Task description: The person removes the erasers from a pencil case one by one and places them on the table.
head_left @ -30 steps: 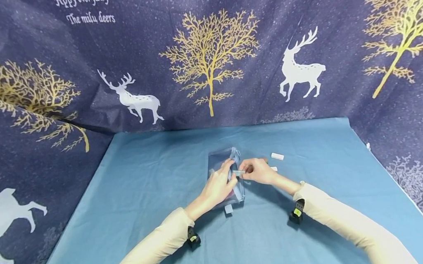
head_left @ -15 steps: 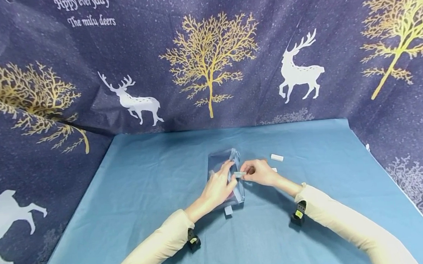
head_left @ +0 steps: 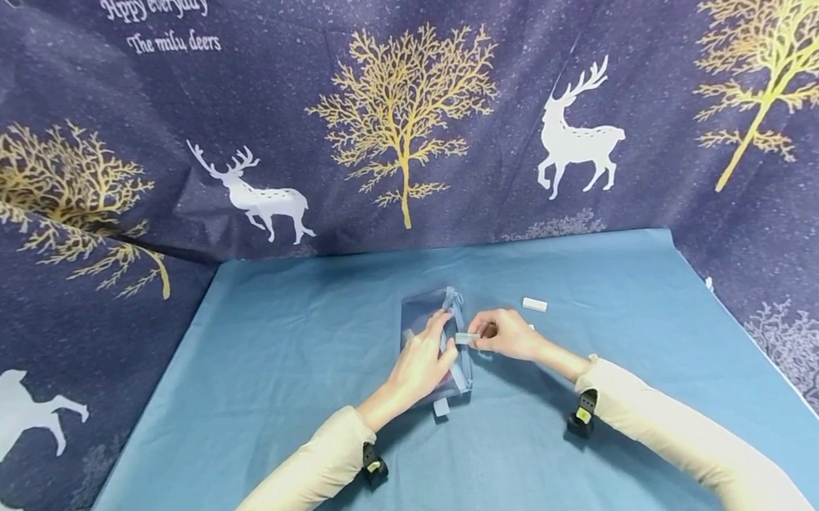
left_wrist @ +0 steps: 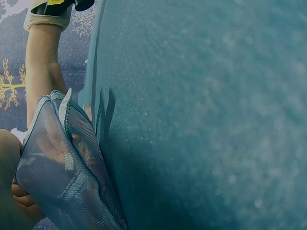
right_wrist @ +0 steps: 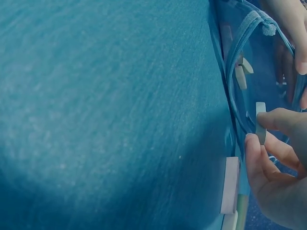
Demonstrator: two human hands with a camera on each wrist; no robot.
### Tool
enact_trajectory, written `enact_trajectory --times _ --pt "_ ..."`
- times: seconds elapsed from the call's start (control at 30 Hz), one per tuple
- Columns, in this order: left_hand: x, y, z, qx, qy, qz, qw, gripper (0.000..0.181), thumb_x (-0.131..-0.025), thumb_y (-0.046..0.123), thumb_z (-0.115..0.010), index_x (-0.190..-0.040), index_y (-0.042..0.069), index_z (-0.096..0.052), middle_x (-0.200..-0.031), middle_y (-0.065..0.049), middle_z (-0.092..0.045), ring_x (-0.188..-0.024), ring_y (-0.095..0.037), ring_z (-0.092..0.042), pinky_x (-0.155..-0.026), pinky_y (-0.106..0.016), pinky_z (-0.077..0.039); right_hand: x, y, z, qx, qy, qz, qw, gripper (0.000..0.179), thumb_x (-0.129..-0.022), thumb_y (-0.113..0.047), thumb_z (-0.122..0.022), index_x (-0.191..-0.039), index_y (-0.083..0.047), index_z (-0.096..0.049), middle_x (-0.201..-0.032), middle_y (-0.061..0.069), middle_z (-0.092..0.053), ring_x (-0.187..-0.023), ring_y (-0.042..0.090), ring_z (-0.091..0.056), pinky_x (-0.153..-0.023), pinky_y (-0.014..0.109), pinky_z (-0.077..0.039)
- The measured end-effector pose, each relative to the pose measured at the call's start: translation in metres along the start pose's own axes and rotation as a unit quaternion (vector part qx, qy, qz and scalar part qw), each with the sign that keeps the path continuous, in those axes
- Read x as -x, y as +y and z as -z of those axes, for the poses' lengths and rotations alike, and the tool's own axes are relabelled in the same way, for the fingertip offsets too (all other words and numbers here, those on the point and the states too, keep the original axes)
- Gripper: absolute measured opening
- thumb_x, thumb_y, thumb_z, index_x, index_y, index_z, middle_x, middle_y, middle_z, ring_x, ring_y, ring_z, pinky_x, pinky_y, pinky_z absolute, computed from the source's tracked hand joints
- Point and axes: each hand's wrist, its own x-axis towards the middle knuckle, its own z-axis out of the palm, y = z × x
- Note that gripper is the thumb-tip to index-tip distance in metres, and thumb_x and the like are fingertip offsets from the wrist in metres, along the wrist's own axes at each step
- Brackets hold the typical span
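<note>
A blue mesh zipper pouch (head_left: 417, 307) lies mid-table, its unzipped mouth facing right. My left hand (head_left: 419, 360) holds the pouch by the edge of its mouth; some fingers show through the mesh in the right wrist view. Between thumb and fingers, my right hand (head_left: 508, 334) pinches a small pale rectangular block (right_wrist: 260, 127) right at the mouth. Inside the pouch, several small pieces (right_wrist: 241, 76) show through, pale ones among them. The left wrist view shows the mesh side (left_wrist: 45, 172) and the gaping zipper edge.
One white block (head_left: 534, 305) lies on the blue tablecloth (head_left: 300, 336) beyond my right hand; another (head_left: 531, 327) is mostly hidden behind it. A pale block (head_left: 441, 407) sits by the pouch's near end. A patterned curtain (head_left: 398, 112) hangs behind the table.
My right hand has drifted slightly right with the pale block, covering more of the white block behind it. The left hand and pouch stay nearly in place.
</note>
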Motion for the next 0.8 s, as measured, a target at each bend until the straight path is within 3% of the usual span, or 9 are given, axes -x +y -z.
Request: enact_trajectory --times 0.07,0.17,0.3,0.47,0.53,0.6,0.67,0.77,0.8 --pt "0.0002 0.0001 -0.0002 0.000 -0.002 0.001 1.0000 0.046 -0.092 0.023 -0.044 -0.134 0.006 -0.042 -0.139 -0.019 -0.043 -0.032 0.000 -0.032 -0.061 -0.033 -0.048 0.0006 0.0011 0.0001 0.002 -0.001 0.003 1.0000 0.012 -0.079 -0.016 -0.070 -0.089 -0.014 -0.066 -0.075 0.000 -0.065 -0.059 0.013 -0.062 -0.053 0.022 -0.049" --pt "0.0001 0.0002 -0.0002 0.000 -0.001 0.002 1.0000 0.046 -0.091 0.023 -0.044 -0.134 0.006 -0.042 -0.139 -0.019 -0.043 -0.033 -0.001 -0.034 -0.080 -0.044 -0.049 0.0017 0.0016 0.0013 0.008 -0.001 0.012 0.9999 0.011 -0.079 -0.015 -0.069 -0.090 -0.013 -0.066 -0.075 0.000 -0.065 -0.061 0.011 -0.062 -0.055 0.021 -0.049" --pt "0.0000 0.0004 0.0001 -0.001 0.001 0.002 1.0000 0.046 -0.092 0.023 -0.043 -0.134 0.006 -0.042 -0.139 -0.020 -0.043 -0.033 -0.001 -0.033 -0.096 -0.060 -0.035 0.0028 0.0021 0.0041 0.019 -0.004 0.029 0.9994 0.012 -0.079 -0.014 -0.069 -0.090 -0.012 -0.066 -0.076 0.000 -0.066 -0.064 0.008 -0.063 -0.060 0.020 -0.050" --pt "-0.0005 -0.0003 -0.0003 -0.002 0.002 0.006 1.0000 0.045 -0.092 0.023 -0.043 -0.134 0.007 -0.041 -0.139 -0.019 -0.042 -0.033 -0.003 -0.035 -0.097 -0.061 -0.034 0.0037 0.0017 0.0069 0.017 -0.013 0.026 0.9994 0.013 -0.080 -0.014 -0.067 -0.092 -0.012 -0.065 -0.078 0.000 -0.066 -0.067 0.008 -0.063 -0.062 0.020 -0.051" --pt "-0.0003 -0.0005 -0.0006 0.001 0.000 0.009 1.0000 0.046 -0.092 0.023 -0.043 -0.135 0.008 -0.041 -0.140 -0.019 -0.042 -0.036 -0.008 -0.040 -0.091 -0.055 -0.042 0.0042 0.0017 0.0075 0.018 -0.016 0.025 0.9994 0.013 -0.080 -0.014 -0.067 -0.092 -0.012 -0.065 -0.079 0.000 -0.065 -0.068 0.007 -0.063 -0.063 0.020 -0.051" --pt "-0.0001 -0.0006 -0.0010 -0.001 0.002 0.010 0.9999 0.045 -0.092 0.024 -0.043 -0.134 0.008 -0.041 -0.140 -0.018 -0.042 -0.049 -0.012 -0.055 -0.090 -0.053 -0.044 0.0051 0.0015 0.0081 0.016 -0.017 0.023 0.9995 0.013 -0.080 -0.013 -0.067 -0.092 -0.011 -0.065 -0.079 0.001 -0.065 -0.068 0.008 -0.063 -0.064 0.020 -0.051" --pt "0.0002 -0.0006 -0.0012 -0.001 -0.001 0.012 0.9999 0.046 -0.092 0.024 -0.043 -0.135 0.008 -0.041 -0.140 -0.018 -0.042 -0.052 -0.015 -0.058 -0.090 -0.051 -0.044 0.0062 0.0018 0.0086 0.016 -0.018 0.020 0.9995 0.013 -0.079 -0.013 -0.068 -0.091 -0.010 -0.065 -0.079 0.001 -0.065 -0.069 0.009 -0.063 -0.064 0.020 -0.051" --pt "0.0002 -0.0007 -0.0013 -0.002 -0.002 0.012 0.9999 0.045 -0.092 0.023 -0.044 -0.134 0.008 -0.041 -0.140 -0.018 -0.042 -0.050 -0.009 -0.057 -0.098 -0.054 -0.038 0.0077 0.0029 0.0093 0.013 -0.020 0.017 0.9996 0.013 -0.078 -0.013 -0.069 -0.090 -0.010 -0.065 -0.078 0.000 -0.065 -0.068 0.009 -0.062 -0.064 0.020 -0.051" --pt "0.0002 -0.0006 -0.0014 0.001 -0.004 0.013 0.9999 0.045 -0.092 0.022 -0.045 -0.135 0.008 -0.041 -0.140 -0.018 -0.042 -0.041 -0.006 -0.049 -0.099 -0.054 -0.037 0.0081 0.0036 0.0095 0.014 -0.022 0.016 0.9995 0.013 -0.078 -0.014 -0.068 -0.089 -0.011 -0.065 -0.078 0.000 -0.065 -0.068 0.008 -0.062 -0.064 0.020 -0.051"
